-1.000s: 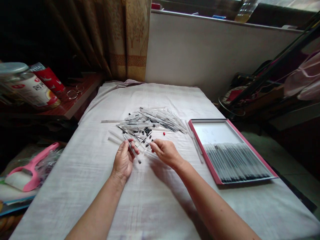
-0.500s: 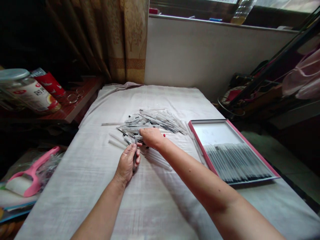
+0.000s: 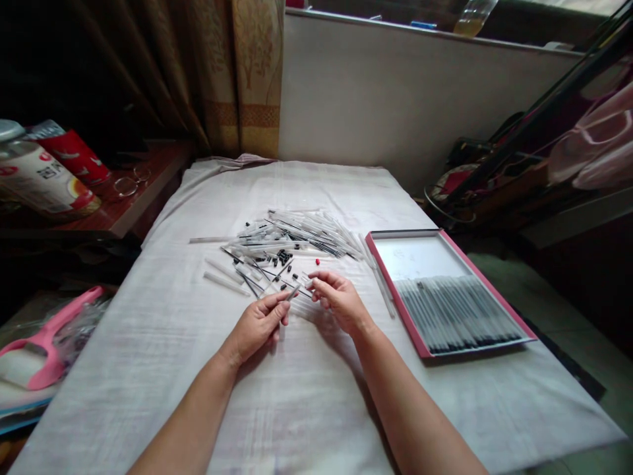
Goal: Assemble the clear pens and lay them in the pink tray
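My left hand (image 3: 263, 323) is closed around a slim pen barrel (image 3: 293, 292), whose end points up and right. Just to its right, my right hand (image 3: 339, 297) pinches a small pale piece (image 3: 309, 284), too small to name surely. The two hands are close but apart. Beyond them lies a loose pile of clear pen barrels (image 3: 311, 227), with dark refills among them. Several small black pen parts (image 3: 283, 257) and one red piece (image 3: 317, 262) are scattered in front of the pile.
At the right stands an open box with a pink rim (image 3: 395, 297), holding a row of pens (image 3: 462, 316) with black ends. A white cloth (image 3: 208, 409) covers the table. On the left shelf are a jar (image 3: 47, 175) and glasses (image 3: 129, 183); a pink-handled roller (image 3: 52, 343) lies below.
My right hand has drawn back from the pile toward my left hand, now pinching a small pale piece. The barrel in my left hand has tilted to the right. The view has shifted slightly.
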The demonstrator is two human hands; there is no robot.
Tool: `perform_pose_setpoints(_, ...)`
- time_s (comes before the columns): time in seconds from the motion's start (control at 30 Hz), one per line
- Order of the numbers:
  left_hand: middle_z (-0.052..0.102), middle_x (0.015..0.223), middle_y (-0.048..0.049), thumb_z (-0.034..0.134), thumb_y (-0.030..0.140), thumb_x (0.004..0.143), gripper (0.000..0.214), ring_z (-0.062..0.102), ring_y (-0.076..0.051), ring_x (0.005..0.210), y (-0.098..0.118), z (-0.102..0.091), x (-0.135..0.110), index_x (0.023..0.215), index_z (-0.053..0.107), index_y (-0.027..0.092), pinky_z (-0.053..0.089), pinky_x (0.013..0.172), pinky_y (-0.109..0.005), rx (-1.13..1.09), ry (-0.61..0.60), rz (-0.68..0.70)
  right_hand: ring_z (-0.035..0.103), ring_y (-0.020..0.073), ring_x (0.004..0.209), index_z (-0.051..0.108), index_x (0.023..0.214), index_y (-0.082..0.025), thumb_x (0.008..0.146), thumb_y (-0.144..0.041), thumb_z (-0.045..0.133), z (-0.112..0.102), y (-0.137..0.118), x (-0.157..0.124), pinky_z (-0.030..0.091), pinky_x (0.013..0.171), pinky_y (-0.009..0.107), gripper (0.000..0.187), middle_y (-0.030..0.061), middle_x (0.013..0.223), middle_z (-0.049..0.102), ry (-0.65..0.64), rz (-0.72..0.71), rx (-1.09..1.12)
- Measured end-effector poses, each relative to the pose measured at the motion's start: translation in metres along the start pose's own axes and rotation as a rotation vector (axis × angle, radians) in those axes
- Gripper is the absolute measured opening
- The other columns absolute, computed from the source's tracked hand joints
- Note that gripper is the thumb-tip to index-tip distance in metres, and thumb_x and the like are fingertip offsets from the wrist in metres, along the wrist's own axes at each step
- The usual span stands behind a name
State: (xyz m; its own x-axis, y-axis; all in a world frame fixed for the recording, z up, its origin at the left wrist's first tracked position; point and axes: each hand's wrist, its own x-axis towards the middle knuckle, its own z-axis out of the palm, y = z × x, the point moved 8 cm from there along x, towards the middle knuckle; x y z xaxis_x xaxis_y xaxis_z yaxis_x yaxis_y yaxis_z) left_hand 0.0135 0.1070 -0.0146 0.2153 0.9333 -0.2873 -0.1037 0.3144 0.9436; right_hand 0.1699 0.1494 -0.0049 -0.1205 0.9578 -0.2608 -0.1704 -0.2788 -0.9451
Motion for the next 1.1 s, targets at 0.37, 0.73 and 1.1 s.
perform_pose_setpoints(0.37,0.057,0.057,0.0037,0.075,0.038,0.072,0.044,0.041,-0.004,0.034,-0.007,0.003,0.001,0.111,0.072,0.018,0.033,0.032,-0.016,0.116,0.010,0.008,0.049,0.0080,0.052,0.067,0.088,-0.018,0.065,-0.040,0.072,-0.005,-0.003,-0.014,0.031,0.043,0.019,0.033,-0.0012,0.067,0.062,-0.002,-0.050,-0.029)
perform_pose_setpoints(0.73,0.053,0.048,0.0056,0.072,0.027,0.074,0.031,0.037,-0.005,0.036,-0.002,0.008,0.000,0.104,0.075,0.020,0.028,0.034,-0.016,0.107,-0.024,0.030,0.054,0.0101,0.060,0.068,0.085,-0.018,0.067,-0.040,0.073,-0.011,-0.011,-0.012,0.047,0.059,0.025,0.028,-0.0011,0.071,0.063,-0.070,-0.135,-0.170)
perform_pose_setpoints(1.1,0.068,0.060,0.0003,0.071,0.025,0.073,0.026,0.061,-0.016,0.057,0.004,0.009,0.000,0.098,0.077,0.023,0.046,0.049,-0.020,0.176,-0.015,0.102,0.054,0.0113,0.063,0.069,0.089,-0.018,0.073,-0.037,0.067,-0.009,-0.012,-0.015,0.046,0.060,0.025,0.025,0.0006,0.074,0.063,-0.128,-0.205,-0.341)
